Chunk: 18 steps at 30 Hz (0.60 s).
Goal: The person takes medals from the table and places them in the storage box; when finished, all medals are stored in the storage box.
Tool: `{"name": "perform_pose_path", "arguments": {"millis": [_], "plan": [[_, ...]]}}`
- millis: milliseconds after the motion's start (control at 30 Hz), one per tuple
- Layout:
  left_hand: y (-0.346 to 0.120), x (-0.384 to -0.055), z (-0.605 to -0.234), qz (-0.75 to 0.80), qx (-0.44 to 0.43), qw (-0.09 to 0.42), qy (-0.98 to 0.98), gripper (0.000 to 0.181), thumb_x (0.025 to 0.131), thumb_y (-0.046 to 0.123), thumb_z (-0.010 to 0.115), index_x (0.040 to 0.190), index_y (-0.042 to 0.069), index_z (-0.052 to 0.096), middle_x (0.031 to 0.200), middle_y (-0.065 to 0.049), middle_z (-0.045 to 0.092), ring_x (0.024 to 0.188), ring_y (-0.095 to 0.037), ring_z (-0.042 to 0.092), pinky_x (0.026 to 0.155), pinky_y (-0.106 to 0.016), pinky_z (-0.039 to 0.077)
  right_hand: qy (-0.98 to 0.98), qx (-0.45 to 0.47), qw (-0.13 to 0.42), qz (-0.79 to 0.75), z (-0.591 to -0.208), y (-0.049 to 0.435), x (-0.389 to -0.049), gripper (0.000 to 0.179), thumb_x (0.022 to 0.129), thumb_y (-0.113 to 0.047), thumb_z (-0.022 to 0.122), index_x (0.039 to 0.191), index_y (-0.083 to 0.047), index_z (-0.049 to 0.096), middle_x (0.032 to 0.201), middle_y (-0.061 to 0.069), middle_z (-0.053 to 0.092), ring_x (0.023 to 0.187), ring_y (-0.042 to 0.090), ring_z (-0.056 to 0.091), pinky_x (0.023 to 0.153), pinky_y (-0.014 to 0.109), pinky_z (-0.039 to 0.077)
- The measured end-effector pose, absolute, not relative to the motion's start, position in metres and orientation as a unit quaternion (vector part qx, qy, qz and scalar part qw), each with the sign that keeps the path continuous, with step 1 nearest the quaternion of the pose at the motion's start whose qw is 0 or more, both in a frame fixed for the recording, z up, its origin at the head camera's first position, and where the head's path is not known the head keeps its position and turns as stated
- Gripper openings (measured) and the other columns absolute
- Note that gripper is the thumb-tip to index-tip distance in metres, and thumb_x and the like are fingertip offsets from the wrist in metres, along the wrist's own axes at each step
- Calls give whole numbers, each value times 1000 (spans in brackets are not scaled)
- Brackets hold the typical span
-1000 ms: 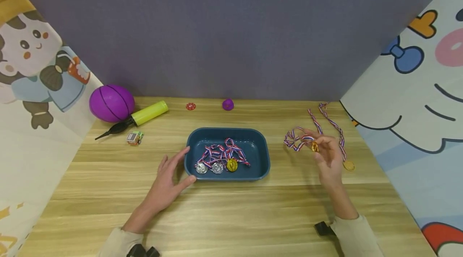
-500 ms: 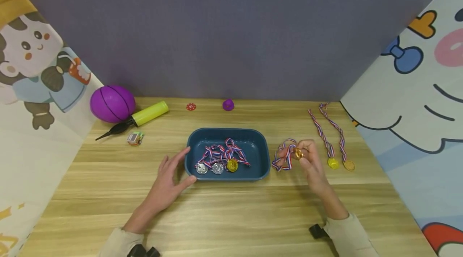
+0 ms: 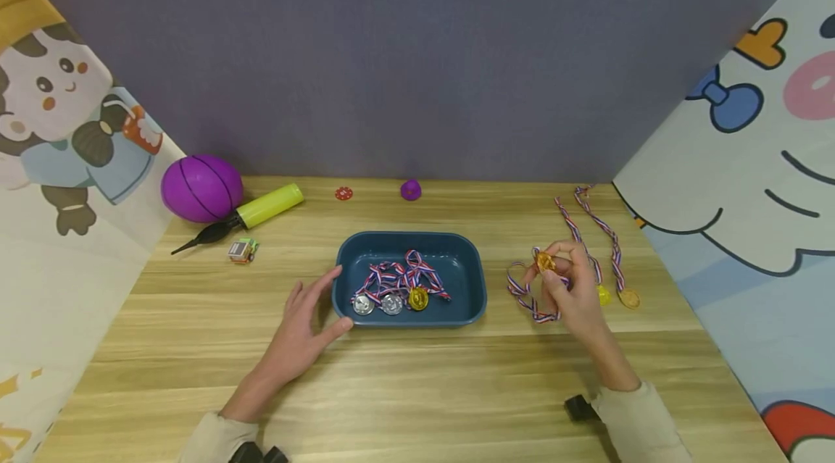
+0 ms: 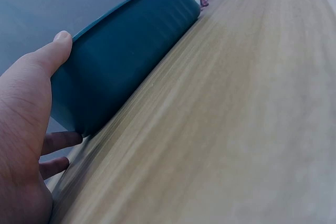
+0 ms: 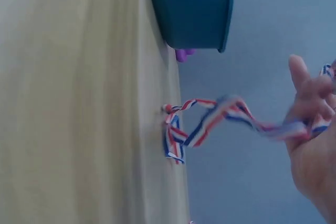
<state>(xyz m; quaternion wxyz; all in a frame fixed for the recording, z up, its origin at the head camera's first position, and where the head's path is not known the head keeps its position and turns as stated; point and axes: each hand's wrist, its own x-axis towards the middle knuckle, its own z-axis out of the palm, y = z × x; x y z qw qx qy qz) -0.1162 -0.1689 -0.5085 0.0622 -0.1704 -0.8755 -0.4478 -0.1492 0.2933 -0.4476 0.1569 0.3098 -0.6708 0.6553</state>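
Grey wall backed a wood-grain table, with cartoon prints on both sides. Blue tray at centre, long axis running left to right. Inside, two silver medals and a gold medal lay in a row at the near side, ribbons bunched behind them.

Hands well apart. Left hand was spread at the tray's near left corner, thumb and forefinger straight and touching it. Right hand pinched a held medal between thumb and fingertips, above the table to the right of the tray. Its ribbon trailed down and leftward; the low end seemed to rest on the wood, though blur in the right wrist view made this uncertain.

Beyond that hand lay a yellow medal, partly hidden, and a dull gold medal; both ribbons stretched back toward the wall, discs nearest the person.

Far left: purple ball, yellow pump with black nozzle aimed left and nearer, toy truck.
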Motion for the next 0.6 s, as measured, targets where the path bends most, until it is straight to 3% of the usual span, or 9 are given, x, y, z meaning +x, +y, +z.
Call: {"name": "perform_pose_path", "arguments": {"millis": [100, 233, 433, 600], "plan": [[-169, -116, -509, -448, -172, 63, -875, 87, 100, 35, 82, 174, 28, 37, 158, -19, 61, 146, -47, 54, 134, -74, 4, -683, 281, 194, 646, -443, 296, -153, 25, 104, 7, 59, 117, 23, 45, 92, 0, 81, 52, 1, 58, 41, 11, 41], [-170, -116, -510, -451, -167, 56, -875, 88, 99, 35, 83, 174, 31, 36, 159, -18, 60, 148, -46, 53, 134, -72, 3, -690, 257, 232, 635, -434, 297, -157, 28, 86, 17, 65, 109, 26, 52, 88, -5, 78, 68, 1, 70, 48, 9, 47], [-170, -116, -509, -451, -166, 56, -875, 89, 99, 35, 83, 174, 32, 36, 160, -18, 59, 149, -46, 52, 135, -72, 2, -720, 255, 266, 588, -415, 294, -161, 29, 78, 22, 68, 107, 24, 63, 79, -7, 72, 46, 3, 38, 36, 21, 23], [-170, -116, -509, -450, -168, 59, -875, 89, 98, 33, 84, 174, 31, 36, 159, -19, 60, 148, -46, 53, 135, -72, 2, -733, 250, 290, 562, -399, 289, -165, 30, 76, 20, 73, 105, 22, 68, 74, -7, 68, 42, 5, 32, 35, 23, 22]]}}
